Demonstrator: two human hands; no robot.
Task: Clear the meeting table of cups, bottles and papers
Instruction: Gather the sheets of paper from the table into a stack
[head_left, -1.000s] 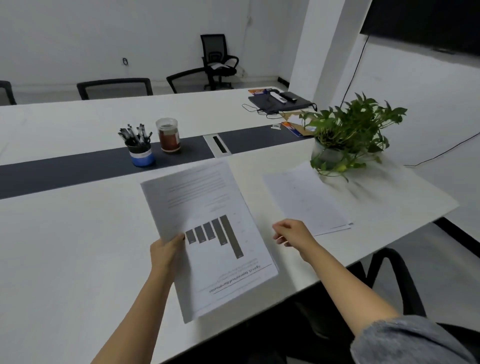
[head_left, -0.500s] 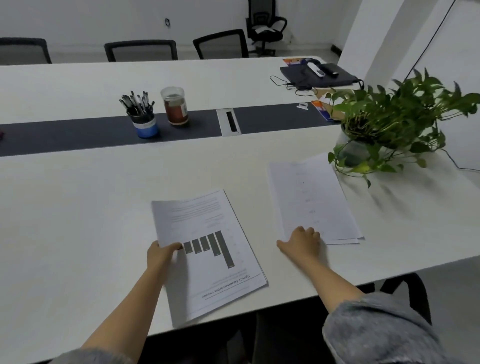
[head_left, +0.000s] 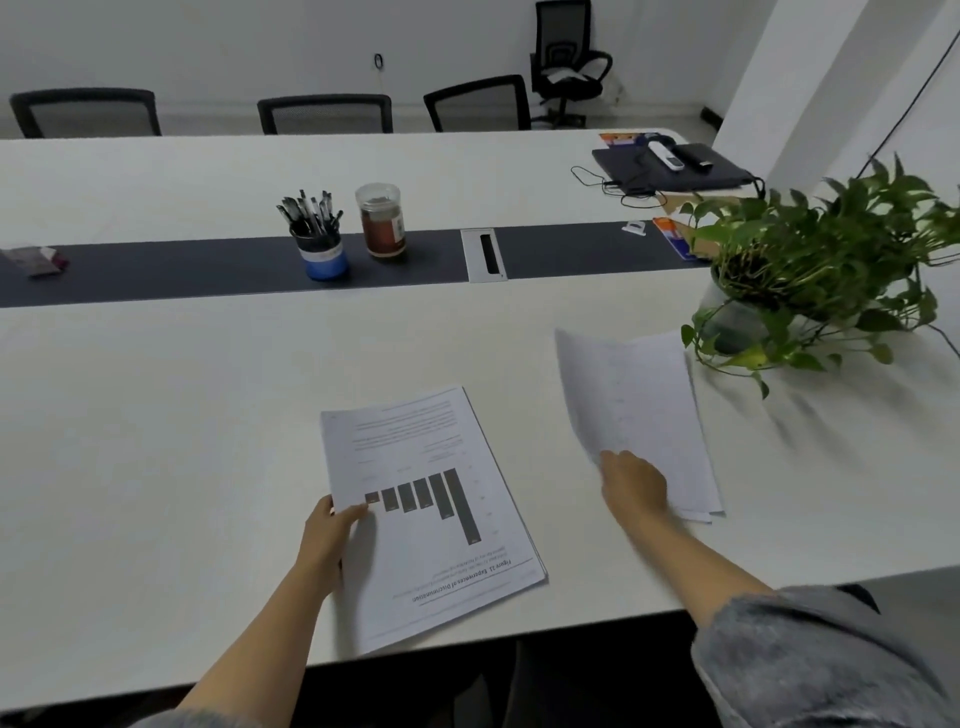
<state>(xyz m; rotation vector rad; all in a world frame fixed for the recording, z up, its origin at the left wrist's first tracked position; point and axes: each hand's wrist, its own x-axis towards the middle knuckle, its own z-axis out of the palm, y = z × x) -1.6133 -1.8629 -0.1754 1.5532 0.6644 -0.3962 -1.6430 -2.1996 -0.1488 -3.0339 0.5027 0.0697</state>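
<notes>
In the head view, the left grip (head_left: 332, 535) was closed on the left edge of a white printed stack of paper with a black bar chart (head_left: 431, 514), thumb on top beside the shortest bar; the fingers beneath were hidden. That stack lay near the front edge of the long white bench (head_left: 156, 441), turned at a slant, its text upside down to the camera. The right grip (head_left: 634, 486) was curled round the near left corner of a plain white, faintly printed top sheet (head_left: 608, 395), whose left side stood raised and bowed off the remaining white sheets (head_left: 691, 467) lying flat under it. The two paper piles were apart, with bare bench between them. Just beyond the right pile stood a leafy green potted plant (head_left: 821, 270). Farther back, on the dark strip (head_left: 182, 270) running along the middle of the bench, a blue and black pen cup full of pens (head_left: 319, 249) stood just beside a clear lidded jar of brown contents (head_left: 383, 221). A closed dark laptop (head_left: 675, 169) sat at the far right corner.
</notes>
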